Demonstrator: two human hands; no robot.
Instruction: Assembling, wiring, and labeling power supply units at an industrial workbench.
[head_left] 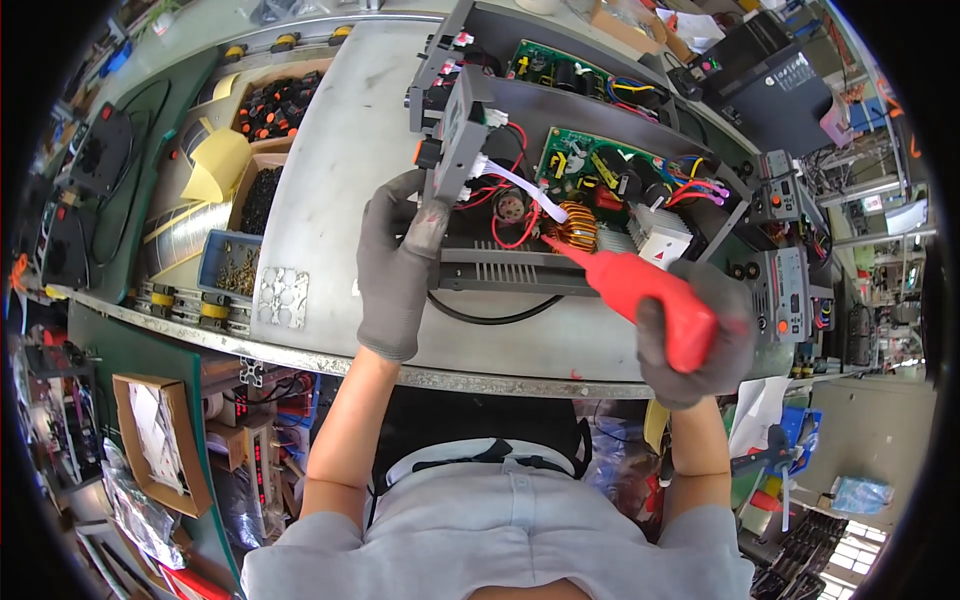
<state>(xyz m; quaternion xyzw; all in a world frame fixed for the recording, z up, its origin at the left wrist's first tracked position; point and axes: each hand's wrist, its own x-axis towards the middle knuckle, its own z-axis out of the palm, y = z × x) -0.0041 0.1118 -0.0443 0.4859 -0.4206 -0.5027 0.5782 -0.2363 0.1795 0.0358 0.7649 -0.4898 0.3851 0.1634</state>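
On the bench lies an uncovered grey power supply case (500, 268) with a green circuit board (570, 150), a copper-wound coil (577, 228) and red, white and blue wires inside. My gloved left hand (395, 260) grips the front panel (462, 150) at the left end of the case, thumb on its near lower corner. In my gloved right hand (705, 335) is a red squeeze bottle (650, 295) with a tapered nozzle. Its tip points left into the case, close beside the coil; whether it touches anything there I cannot tell.
A second open case (590, 65) stands just behind the first. To the left are a box of black-and-orange switches (275, 108), a blue bin of small brass-coloured parts (232, 262) and yellow paper (217, 165). Finished-looking units (785, 290) stand at the right. The bench edge (500, 383) runs before me.
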